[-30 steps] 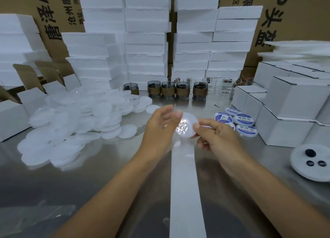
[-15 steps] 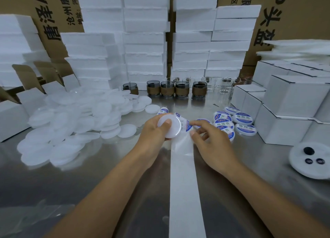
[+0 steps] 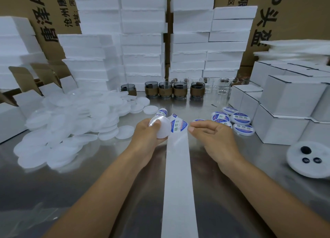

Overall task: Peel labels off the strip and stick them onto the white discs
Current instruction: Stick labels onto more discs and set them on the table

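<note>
a: start with the largest items.
b: a steel worktop (image 3: 89,193) runs from the near edge to the far side. at the far side, stacks of white foam blocks (image 3: 142,41) stand in front of printed brown cartons (image 3: 294,14). folded white boxes (image 3: 289,98) are stacked at the right.
a: blank stock?
b: a pile of blank discs (image 3: 71,123) is spread over the left of the worktop, loose and overlapping.
a: the strip?
b: the white strip (image 3: 178,184) lies flat down the middle, from the near edge out to the hands, between the forearms.
a: hands?
b: the left hand (image 3: 148,136) is at the left of the strip's far end, fingers curled round a white disc (image 3: 164,132), thumb on its face. the right hand (image 3: 212,137) is just right of the strip, fingers loosely bent, its fingertips at the right edge of a label (image 3: 178,126). whether they pinch it, cannot tell.
a: smaller goods?
b: cups with brown sleeves (image 3: 166,90) stand in a row at the far side, clear glasses (image 3: 207,84) to their right. labelled discs (image 3: 239,119) lie grouped right of the right hand, near the boxes. a white round (image 3: 309,159) with small black parts sits at the near right.
a: disc and label?
b: the white disc is tilted, off the worktop. the label, blue and white, curls up from the strip's far end between the hands, just beside the disc. contact between them, cannot tell.
</note>
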Available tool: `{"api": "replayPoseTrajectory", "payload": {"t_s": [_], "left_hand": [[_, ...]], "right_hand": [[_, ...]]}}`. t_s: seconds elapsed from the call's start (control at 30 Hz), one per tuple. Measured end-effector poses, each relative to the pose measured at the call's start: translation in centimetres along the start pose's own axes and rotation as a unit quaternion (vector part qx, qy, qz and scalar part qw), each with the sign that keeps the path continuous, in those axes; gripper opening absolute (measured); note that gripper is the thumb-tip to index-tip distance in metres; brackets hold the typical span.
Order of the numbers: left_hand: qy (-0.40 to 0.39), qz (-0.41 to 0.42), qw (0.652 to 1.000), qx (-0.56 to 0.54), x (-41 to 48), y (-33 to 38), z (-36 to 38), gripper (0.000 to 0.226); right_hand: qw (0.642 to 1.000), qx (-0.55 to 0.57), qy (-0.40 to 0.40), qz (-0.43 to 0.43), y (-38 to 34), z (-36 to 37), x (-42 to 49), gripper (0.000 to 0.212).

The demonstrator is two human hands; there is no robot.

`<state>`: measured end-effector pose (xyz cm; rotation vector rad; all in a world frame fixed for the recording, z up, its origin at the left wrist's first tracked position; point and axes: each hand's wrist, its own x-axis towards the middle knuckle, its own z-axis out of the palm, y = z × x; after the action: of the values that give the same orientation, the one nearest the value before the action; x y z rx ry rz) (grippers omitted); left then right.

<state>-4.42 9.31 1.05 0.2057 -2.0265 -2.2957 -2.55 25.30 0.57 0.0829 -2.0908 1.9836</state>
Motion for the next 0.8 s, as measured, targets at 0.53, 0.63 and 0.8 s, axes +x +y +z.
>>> {"api": "replayPoseTrajectory", "payload": {"t_s": [0.53,0.63,0.8], "left_hand": [[-0.006,-0.013,0.998,-0.062,-0.4,0.0,0.1,0.031],[-0.023,-0.008,0.999,-0.041,-0.8,0.2,0.1,0.035],[-0.069,-0.037,0.996,-0.041,-1.1,0.4,0.5,0.022]], "right_hand": [[0.999,0.024,-0.045,-0.016,-0.2,0.6,-0.1,0.015],[0.997,0.059,-0.050,-0.006,-0.4,0.7,-0.2,0.018],[0.998,0.025,-0.054,-0.003,-0.2,0.8,-0.2,0.032]]}}
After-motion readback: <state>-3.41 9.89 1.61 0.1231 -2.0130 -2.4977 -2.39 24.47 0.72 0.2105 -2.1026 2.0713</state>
